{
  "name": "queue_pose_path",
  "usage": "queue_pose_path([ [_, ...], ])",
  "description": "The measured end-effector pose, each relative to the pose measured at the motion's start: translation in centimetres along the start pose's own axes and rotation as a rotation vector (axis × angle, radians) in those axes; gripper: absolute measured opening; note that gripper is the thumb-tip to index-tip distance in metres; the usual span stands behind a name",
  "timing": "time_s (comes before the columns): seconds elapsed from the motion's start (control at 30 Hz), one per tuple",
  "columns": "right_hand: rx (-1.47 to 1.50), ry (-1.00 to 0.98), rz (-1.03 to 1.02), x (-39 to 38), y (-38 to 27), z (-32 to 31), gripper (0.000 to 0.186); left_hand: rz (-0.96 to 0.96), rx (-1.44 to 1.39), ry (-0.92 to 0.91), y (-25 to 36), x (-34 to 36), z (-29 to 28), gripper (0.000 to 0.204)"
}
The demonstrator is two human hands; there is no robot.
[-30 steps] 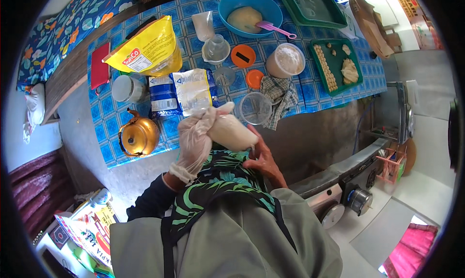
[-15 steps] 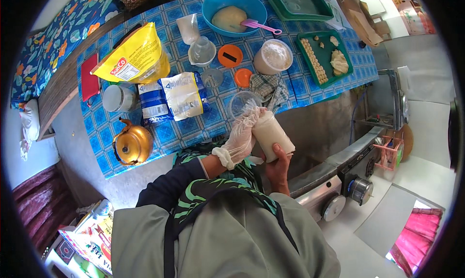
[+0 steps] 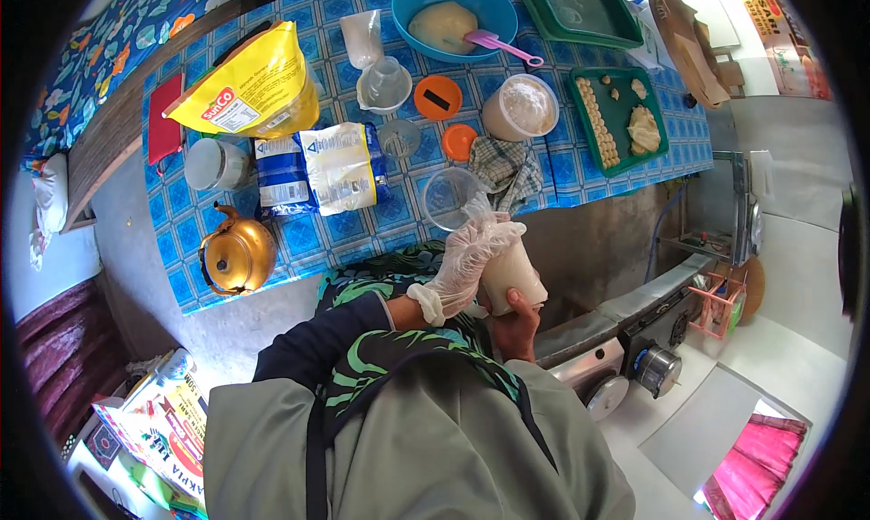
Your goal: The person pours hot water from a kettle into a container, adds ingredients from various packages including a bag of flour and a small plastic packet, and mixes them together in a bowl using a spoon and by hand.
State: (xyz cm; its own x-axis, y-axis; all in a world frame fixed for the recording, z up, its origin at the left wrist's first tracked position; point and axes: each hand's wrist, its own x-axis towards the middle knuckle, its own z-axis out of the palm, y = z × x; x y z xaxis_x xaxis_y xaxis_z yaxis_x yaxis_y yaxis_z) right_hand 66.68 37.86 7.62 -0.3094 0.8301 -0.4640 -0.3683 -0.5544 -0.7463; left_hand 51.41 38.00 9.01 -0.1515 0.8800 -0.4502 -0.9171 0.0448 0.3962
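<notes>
My left hand, in a clear plastic glove, is closed around the gathered upper part of a clear plastic bag filled with something white. Beneath the bag, my bare right hand grips its lower end, with the thumb on the near side. The bag is tilted and held in front of my body, just off the table's near edge. Close beyond it on the table are a clear plastic tub and a checked cloth. The left fingertips are partly hidden by the glove and bag.
The blue-checked table holds a brass kettle, blue-and-white packets, a yellow pouch, a tub of white powder and a blue bowl with dough. A green tray carries dough pieces. A stove stands at right.
My hands and the bag have shifted only slightly; both still hold it. The view has turned a little, so the table's things sit differently in the picture.
</notes>
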Motion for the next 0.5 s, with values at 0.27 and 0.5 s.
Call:
queue_pose_path([
  [0.27, -0.145, -0.019, 0.010, -0.5, -1.6, 1.0, 0.076, -0.033, -0.113, -0.068, -1.4, 0.1, -1.7, 0.042],
  [0.5, -0.208, 0.009, -0.035, -0.6, -2.2, 3.0, 0.073, -0.056, -0.221, -0.064, -1.3, 0.3, -2.0, 0.039],
])
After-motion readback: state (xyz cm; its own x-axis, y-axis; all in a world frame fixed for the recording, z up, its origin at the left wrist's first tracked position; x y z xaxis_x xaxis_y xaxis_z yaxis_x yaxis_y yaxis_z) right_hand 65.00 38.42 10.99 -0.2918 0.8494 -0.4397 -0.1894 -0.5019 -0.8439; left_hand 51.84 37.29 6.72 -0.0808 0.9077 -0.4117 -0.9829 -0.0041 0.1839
